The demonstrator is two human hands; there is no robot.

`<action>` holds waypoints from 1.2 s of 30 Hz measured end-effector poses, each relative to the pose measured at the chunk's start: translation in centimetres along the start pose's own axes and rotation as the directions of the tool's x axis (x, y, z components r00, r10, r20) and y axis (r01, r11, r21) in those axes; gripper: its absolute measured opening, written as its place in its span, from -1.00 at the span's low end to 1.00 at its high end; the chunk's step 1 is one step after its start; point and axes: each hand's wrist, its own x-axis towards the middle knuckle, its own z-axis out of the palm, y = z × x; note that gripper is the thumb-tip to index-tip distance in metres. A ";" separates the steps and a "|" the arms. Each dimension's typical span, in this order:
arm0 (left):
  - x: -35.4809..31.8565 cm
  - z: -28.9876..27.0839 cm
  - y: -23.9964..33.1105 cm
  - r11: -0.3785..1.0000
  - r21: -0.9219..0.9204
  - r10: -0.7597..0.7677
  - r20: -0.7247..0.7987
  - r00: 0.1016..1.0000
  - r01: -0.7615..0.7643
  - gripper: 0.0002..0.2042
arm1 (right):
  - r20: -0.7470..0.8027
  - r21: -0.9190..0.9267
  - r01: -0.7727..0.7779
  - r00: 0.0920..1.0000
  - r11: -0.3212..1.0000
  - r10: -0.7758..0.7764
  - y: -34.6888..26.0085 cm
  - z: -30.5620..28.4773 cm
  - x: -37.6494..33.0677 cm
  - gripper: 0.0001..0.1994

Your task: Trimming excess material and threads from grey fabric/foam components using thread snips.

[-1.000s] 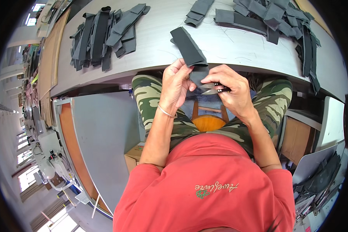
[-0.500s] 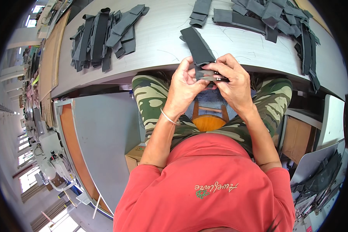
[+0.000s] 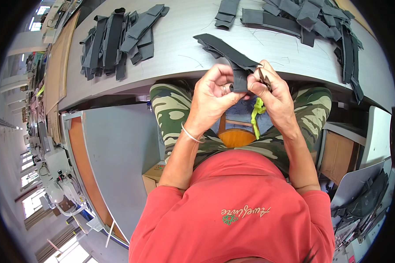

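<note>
A dark grey fabric strip (image 3: 232, 55) is held up at the table's near edge, folded over at its lower end. My left hand (image 3: 213, 90) is closed on that lower end, its fingers slightly blurred. My right hand (image 3: 270, 90) pinches the strip's right side between thumb and fingertips. Tucked in the same hand is a pair of thread snips (image 3: 264, 79), blades pointing up and away from the fabric. A yellow-green cloth strip (image 3: 257, 116) dangles below my right hand; where it is attached is hidden.
Grey fabric strips lie in a bundle (image 3: 114, 44) at the table's left. A larger heap (image 3: 309, 19) covers the far right, with a short stack (image 3: 227, 13) beside it. Loose threads are scattered across the pale table (image 3: 180, 44). A wooden stool (image 3: 237, 138) shows between my knees.
The fabric strip has turned, its near end swinging right and its far end left. The snips' blades have swung from pointing left to pointing up. The yellow-green cloth has come into view.
</note>
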 end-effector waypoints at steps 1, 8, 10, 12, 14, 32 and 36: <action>0.1 -0.2 -0.2 0.998 0.055 -0.019 0.002 1.000 0.019 -0.70 | 0.000 -0.001 0.000 1.000 1.000 0.000 0.1 0.0 -0.1 -0.88; 0.1 -0.6 -0.6 0.985 0.153 0.085 -0.054 0.995 -0.076 -0.84 | -0.141 0.087 -0.116 0.982 0.989 0.127 -0.2 -0.5 -0.5 -0.85; -0.1 -0.7 -0.4 0.990 0.090 0.116 -0.050 0.992 -0.112 -0.85 | -0.227 -0.168 -0.063 0.974 0.984 0.023 -1.0 -0.7 -0.4 -0.74; -0.2 -0.5 -0.2 0.989 0.099 0.120 -0.058 0.991 -0.114 -0.85 | -0.204 -0.212 -0.081 0.978 0.974 0.037 -1.5 -1.3 -0.8 -0.71; -0.2 -0.5 0.0 0.988 0.106 0.124 -0.066 0.990 -0.116 -0.86 | -0.172 -0.249 -0.053 0.985 0.967 0.010 -1.5 -1.7 -1.0 -0.71; -0.1 -0.3 -0.9 0.998 0.043 0.051 -0.114 0.992 -0.046 -0.89 | -0.119 -0.612 0.122 0.963 0.781 -0.243 -0.8 -0.4 -0.9 -0.89; -0.1 -0.5 -1.0 0.998 0.052 0.044 -0.104 0.994 -0.039 -0.89 | -0.098 -0.636 0.142 0.960 0.759 -0.262 -0.8 -0.7 -0.9 -0.89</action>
